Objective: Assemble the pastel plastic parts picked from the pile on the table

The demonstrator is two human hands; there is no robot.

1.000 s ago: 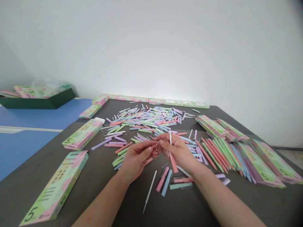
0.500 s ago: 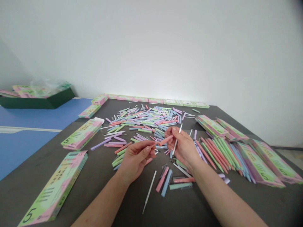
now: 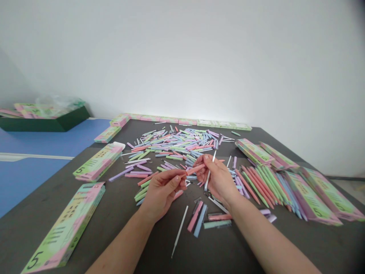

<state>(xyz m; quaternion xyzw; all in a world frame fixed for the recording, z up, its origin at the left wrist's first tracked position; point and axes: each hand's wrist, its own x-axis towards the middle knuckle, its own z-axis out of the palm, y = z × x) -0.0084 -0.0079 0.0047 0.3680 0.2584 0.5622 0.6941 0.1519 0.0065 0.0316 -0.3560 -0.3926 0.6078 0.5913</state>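
Note:
My left hand is closed, its fingertips pinching the near end of a coral pen piece. My right hand grips a coral pen barrel, whose end meets that piece at the left fingertips. A white pen refill is also tucked in my right hand, slanting upright across the fingers. Whether the two coral parts are joined is hidden by my fingers. Below my hands lie a loose white refill, a pink pen cap and a blue pen cap.
A mixed heap of pastel pen parts covers the table's middle. Sorted pens lie in rows at right beside printed boxes. More boxes stand along the left and back edges. A dark green tray sits at far left.
The coral barrel in my right hand has moved left and down against the piece in my left hand. The refill in my right hand has shifted slightly left with it.

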